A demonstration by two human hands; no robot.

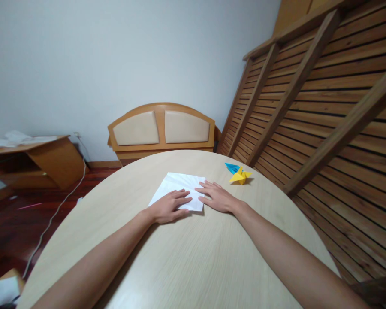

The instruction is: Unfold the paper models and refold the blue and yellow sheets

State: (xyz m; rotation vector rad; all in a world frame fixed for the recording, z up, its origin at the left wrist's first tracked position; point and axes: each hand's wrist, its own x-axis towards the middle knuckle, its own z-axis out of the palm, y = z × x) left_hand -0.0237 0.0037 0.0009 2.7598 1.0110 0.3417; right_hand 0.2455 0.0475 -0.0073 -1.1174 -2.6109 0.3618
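Note:
A white sheet of paper (180,182) with faint crease lines lies flat on the round table (193,257). My left hand (171,207) rests palm down over its near left part, fingers stretched out toward the right. On the sheet's right edge lie the fingertips of my right hand (218,196), which is spread and flat. Neither hand grips the paper. Beyond my right hand stand a yellow origami figure (241,176) and, just behind it, a blue origami figure (232,168), partly covered by the yellow one.
A wooden headboard (162,128) with cream panels stands against the wall behind the table. Large slatted wooden frames (309,111) lean at the right. At the left are a low wooden desk (54,163) with white papers on it and a cable (56,210) running across the floor.

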